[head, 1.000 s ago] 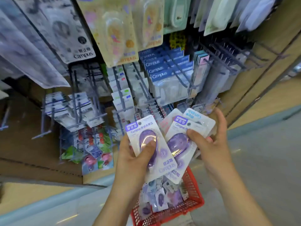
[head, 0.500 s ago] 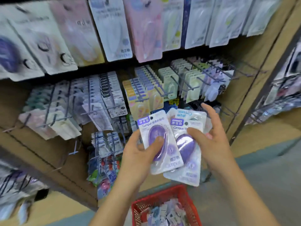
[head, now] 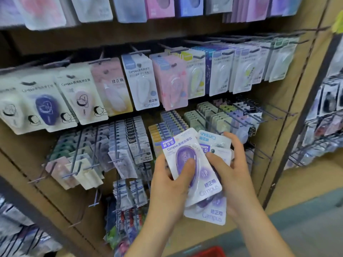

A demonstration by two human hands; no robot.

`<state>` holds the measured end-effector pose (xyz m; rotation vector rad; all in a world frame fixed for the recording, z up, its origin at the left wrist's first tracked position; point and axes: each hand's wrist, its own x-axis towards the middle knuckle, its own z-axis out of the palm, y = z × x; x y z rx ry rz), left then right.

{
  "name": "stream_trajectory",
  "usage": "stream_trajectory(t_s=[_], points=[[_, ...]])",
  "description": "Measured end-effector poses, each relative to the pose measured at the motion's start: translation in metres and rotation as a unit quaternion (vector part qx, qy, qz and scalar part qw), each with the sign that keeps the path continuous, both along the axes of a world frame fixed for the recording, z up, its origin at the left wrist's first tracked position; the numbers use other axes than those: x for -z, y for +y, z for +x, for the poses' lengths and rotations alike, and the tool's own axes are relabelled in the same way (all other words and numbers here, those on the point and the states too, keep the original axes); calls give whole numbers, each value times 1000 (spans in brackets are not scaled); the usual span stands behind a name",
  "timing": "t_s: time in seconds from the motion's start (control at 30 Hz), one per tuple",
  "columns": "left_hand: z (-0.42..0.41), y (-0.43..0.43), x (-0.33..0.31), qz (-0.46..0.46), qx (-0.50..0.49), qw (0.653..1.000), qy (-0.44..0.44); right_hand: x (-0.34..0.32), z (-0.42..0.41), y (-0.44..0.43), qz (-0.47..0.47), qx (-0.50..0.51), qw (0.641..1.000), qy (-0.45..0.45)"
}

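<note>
Head view: our left hand (head: 167, 190) grips the top correction-tape pack (head: 206, 176), right hand (head: 236, 175) the other packs (head: 210, 215); we should square edges.

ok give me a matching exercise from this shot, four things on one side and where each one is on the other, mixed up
Things:
1. front purple pack
2. rear purple pack
3. red basket
4. dark blue tape pack

Places:
A. at the bottom edge of the view
B. held by the right hand
C. hanging up at the left, above hand level
D. held by the left hand, thumb across its front

Pairs: 1-D, 2-B, 3-A, 4-C
</note>
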<state>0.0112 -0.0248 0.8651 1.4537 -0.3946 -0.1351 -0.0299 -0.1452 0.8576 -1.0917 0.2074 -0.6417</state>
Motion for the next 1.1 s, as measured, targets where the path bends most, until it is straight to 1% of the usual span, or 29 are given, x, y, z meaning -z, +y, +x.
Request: stream_trajectory(t_s=[0.13,0.23,0.33,0.4,0.5,0.6,0.73,0.87,0.97,1.1], points=[[7,10,-8,4,18,1000,7,-4,2,-1,40,-39,998,-3],[10,14,-12,-13,27,999,22,-6,3,-2,70,-64,995,-15],[12,16,-17,-38,49,998,32,-7,4,0,101,-120,987,-34],[14,18,-22,-34,74,996,25,-8,5,0,115,-161,979,-48],[19,23,-28,-38,104,993,30,-8,7,-2,112,-206,971,-46],[23,24,-29,-56,89,994,31,-7,13,0,121,-192,974,-25],[25,26,-28,-111,24,993,37,-6,17,5,140,-132,981,-6],[35,40,-33,-148,-7,988,41,-5,14,-5,135,-77,988,8],[42,51,-42,-154,11,987,42,-10,10,-6,80,-55,995,8],[45,56,-55,-116,37,992,15,-24,8,2,-13,-60,998,10]])
